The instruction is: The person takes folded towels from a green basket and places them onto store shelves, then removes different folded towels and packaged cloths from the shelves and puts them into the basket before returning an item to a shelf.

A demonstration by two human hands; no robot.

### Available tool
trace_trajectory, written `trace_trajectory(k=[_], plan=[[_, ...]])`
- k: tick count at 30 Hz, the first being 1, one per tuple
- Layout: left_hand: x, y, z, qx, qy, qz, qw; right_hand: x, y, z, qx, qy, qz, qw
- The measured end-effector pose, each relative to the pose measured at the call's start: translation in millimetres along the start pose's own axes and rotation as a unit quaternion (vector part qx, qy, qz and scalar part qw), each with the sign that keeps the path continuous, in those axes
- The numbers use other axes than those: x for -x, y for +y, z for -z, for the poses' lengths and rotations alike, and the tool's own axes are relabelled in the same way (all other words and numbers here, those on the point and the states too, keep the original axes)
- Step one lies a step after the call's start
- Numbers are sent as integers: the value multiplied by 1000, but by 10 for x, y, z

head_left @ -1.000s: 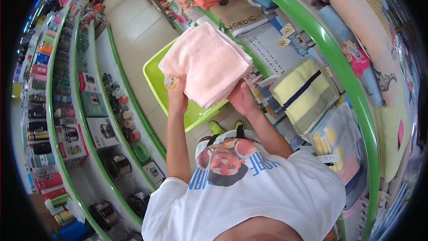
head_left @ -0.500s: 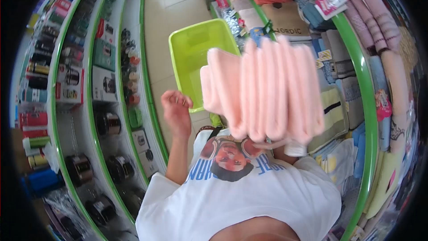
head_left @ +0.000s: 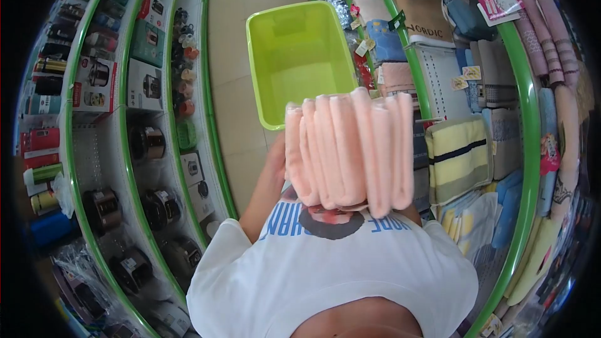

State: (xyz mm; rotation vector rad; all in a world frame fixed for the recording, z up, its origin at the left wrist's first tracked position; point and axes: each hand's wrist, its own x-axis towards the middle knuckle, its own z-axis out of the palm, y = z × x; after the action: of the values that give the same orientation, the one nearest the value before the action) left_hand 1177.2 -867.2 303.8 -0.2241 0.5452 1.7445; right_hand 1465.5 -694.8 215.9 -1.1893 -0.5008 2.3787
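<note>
Pink towels (head_left: 350, 150) near the green tub (head_left: 303, 66)

From the head view, we have the stack on our side of the tub. Left hand (head_left: 277, 153) at its edge, opening unclear; right hand hidden. Uneven squeezing might spill folds.

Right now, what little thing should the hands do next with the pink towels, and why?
I'd probably ease the folded pink towels forward over the green bin, with the left hand staying at their side. The stack is up in the air by the bin's near end, and the bin looks empty inside, so there seems to be room.
</note>
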Motion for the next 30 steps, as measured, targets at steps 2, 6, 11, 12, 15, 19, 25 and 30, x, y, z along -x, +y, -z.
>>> trace_trajectory(k=[2, 6, 11, 12, 15, 19, 25, 30], plan=[[140, -7, -162, -21, 22, 12, 999, 82, 65, 104, -5, 16, -6, 1000], [230, -86, -326, -39, 0, -44, 998, 199, 156, 237, -3, 37, -19, 999], [155, -95, -164, -144, 4, -81, 986, 191, 195, 281, 14, 39, -41, 998], [160, -84, -172, -159, 10, -87, 983, 196, 203, 292, 19, 40, -44, 998], [185, -36, -57, -51, 37, 55, 996, 187, 199, 311, 26, 40, -54, 997], [189, -94, -20, -53, 19, 89, 994, 110, 187, 248, 29, 34, -58, 997], [282, -56, 25, -242, 32, 68, 967, -33, 164, 125, 28, 21, -60, 998], [216, 79, -9, -180, -11, 28, 983, -327, 135, -95, 21, 8, -72, 997]])
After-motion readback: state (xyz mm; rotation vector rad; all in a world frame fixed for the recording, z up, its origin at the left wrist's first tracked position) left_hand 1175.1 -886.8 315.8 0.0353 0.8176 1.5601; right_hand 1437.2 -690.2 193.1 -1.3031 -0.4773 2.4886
